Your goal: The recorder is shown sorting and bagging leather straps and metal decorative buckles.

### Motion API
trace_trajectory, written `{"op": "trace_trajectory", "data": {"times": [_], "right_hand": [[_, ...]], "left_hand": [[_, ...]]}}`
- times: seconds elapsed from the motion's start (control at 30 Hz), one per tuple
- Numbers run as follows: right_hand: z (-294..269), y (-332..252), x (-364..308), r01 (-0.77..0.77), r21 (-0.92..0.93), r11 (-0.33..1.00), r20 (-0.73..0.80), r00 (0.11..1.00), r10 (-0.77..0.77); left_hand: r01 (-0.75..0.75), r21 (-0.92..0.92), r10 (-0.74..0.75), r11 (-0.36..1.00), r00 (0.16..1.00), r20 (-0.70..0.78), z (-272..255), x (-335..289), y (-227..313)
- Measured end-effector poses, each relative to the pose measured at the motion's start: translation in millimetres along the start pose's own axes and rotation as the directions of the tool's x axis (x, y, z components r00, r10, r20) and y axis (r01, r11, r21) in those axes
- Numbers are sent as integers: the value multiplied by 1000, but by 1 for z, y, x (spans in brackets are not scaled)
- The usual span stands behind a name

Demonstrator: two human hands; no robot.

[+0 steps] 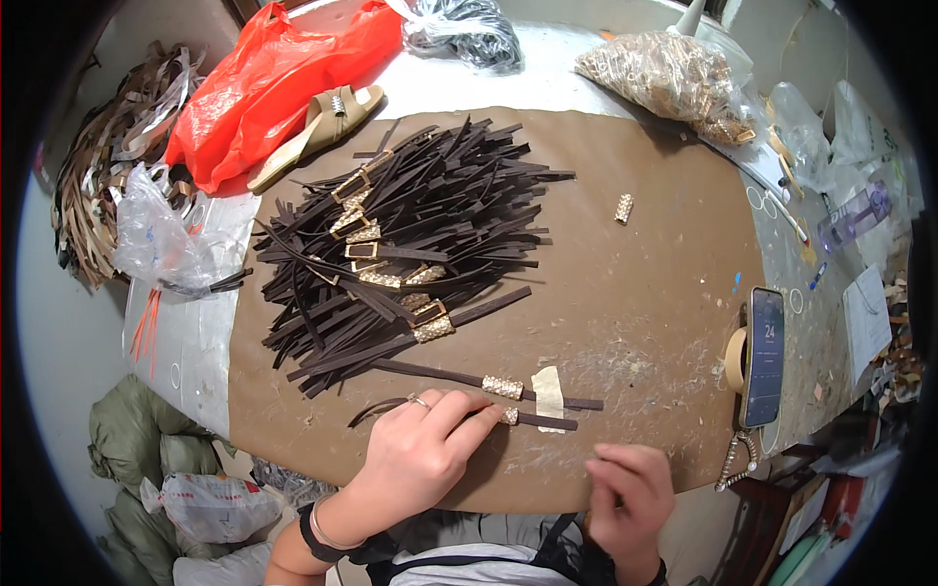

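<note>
**Left hand at the near strap**

My left hand (420, 447) bends its fingers over the near strap (549, 421), beside its gold buckle (510, 416); I cannot tell whether they pinch or press. My right hand (630, 496) hovers by the front edge, fingers half-curled, thumb apart. The strap lies low on the brown mat (664, 264) covering the tabletop (200, 337), with pale tape (549, 391) near its right end. A dark strap pile (469, 205) sits behind.
</note>
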State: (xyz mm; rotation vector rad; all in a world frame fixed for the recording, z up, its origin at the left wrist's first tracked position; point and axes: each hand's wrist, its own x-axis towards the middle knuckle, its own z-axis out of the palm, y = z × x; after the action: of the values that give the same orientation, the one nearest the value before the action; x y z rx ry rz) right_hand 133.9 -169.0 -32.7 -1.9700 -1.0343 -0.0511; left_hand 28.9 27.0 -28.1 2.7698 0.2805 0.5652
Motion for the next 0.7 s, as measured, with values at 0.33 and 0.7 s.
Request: {"op": "trace_trajectory", "data": {"times": [0.33,0.7], "right_hand": [[22,-9,10,173,-146,974,206,968,-141],[29,-10,9,41,-150,988,198,980,-11]], "left_hand": [[1,23,0,1000,1000,-16,4,3,0],[78,-4,-78,997,997,-21,9,4,-2]]}}
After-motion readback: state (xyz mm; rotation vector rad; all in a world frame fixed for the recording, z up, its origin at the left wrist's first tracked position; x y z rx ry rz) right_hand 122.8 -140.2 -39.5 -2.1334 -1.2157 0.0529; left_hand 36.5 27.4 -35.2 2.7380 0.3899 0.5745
